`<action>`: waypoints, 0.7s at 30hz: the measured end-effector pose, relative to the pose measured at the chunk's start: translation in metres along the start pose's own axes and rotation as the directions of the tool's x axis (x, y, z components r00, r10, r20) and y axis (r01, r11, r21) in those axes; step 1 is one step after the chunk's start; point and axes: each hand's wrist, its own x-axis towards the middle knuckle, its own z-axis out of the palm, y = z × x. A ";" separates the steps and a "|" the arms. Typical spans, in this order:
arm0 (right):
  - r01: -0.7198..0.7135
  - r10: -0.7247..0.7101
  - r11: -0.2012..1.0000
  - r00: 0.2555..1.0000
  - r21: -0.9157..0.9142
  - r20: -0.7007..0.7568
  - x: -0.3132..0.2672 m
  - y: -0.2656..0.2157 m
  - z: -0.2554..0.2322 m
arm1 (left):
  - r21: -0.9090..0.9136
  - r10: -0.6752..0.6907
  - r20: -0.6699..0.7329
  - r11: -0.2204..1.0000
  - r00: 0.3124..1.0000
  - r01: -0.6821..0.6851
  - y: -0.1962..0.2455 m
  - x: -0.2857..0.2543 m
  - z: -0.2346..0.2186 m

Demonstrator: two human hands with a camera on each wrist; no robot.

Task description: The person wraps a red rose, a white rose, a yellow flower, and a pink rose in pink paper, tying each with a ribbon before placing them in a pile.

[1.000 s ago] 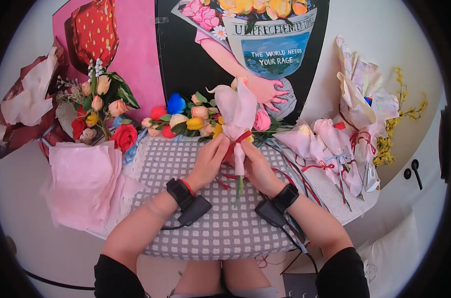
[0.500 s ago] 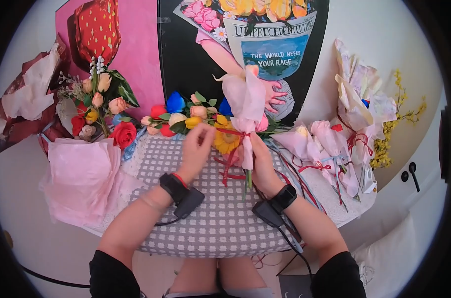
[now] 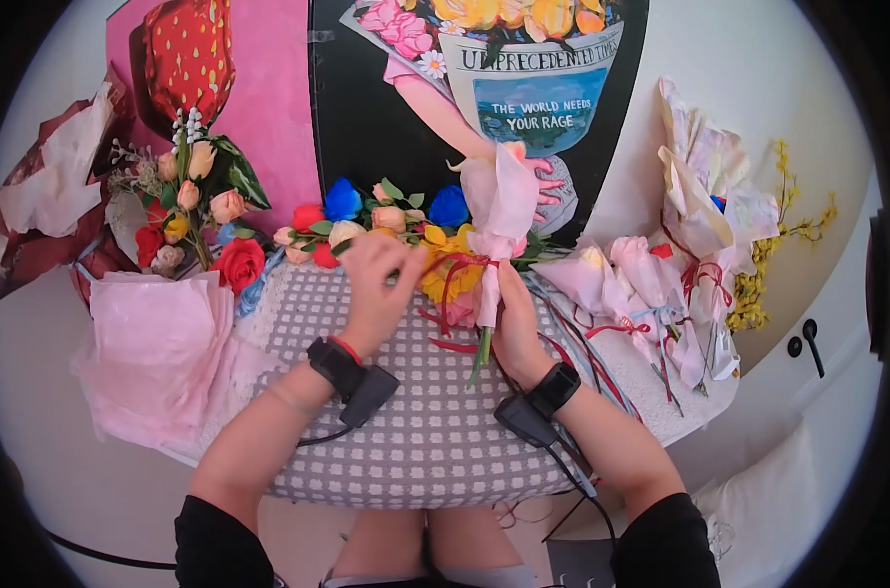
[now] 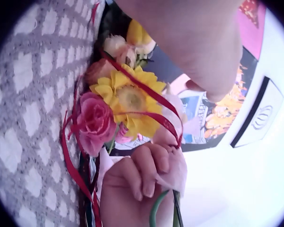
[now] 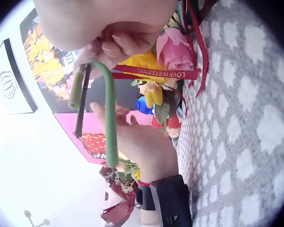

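Observation:
My right hand grips a small bouquet wrapped in pale pink paper, held upright around its gathered lower part. A dark red ribbon circles the wrap at that narrow part, its loose tails hanging to the left. Printed lettering shows on one ribbon tail in the right wrist view. Below the paper, a bent green stem and two others stick out. To the left of the bouquet, my left hand hovers with loosely bent fingers and nothing visible in them. Behind the ribbon lies a yellow sunflower.
Pink paper sheets are stacked at the left of the checked cloth. Loose flowers line the back edge. Several wrapped bouquets lie at the right, near ribbon strands. A painted panel stands behind.
Both hands were together at the ribbon; the left hand has since come away to the left. The bouquet has moved slightly right in the right hand, and the ribbon tails now hang loose.

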 end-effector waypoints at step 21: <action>0.079 -0.058 0.974 0.993 -0.214 0.101 -0.011 0.001 0.017 | -0.272 -0.205 0.268 0.922 0.942 0.277 0.008 -0.011 0.013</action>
